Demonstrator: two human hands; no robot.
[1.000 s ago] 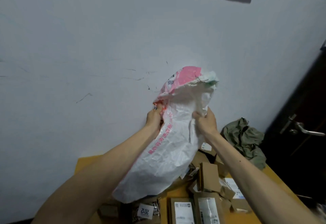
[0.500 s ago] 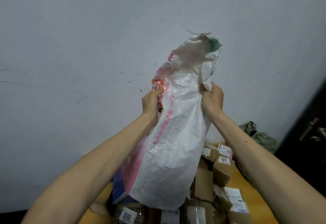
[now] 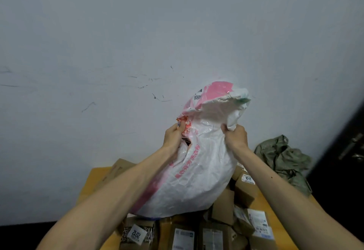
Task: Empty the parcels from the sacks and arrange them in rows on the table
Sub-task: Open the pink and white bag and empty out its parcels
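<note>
We're mid-dump: left hand and right hand both grip the upturned sack over the parcels; next, likely shake it out and ditch it.

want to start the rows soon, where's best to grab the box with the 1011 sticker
Probably pinch the 1011 box across its upper end, near the sticker, coming from above and the right. That end sticks up tilted and its right side looks free, while the white sack covers its left and other boxes crowd its lower end.
</note>
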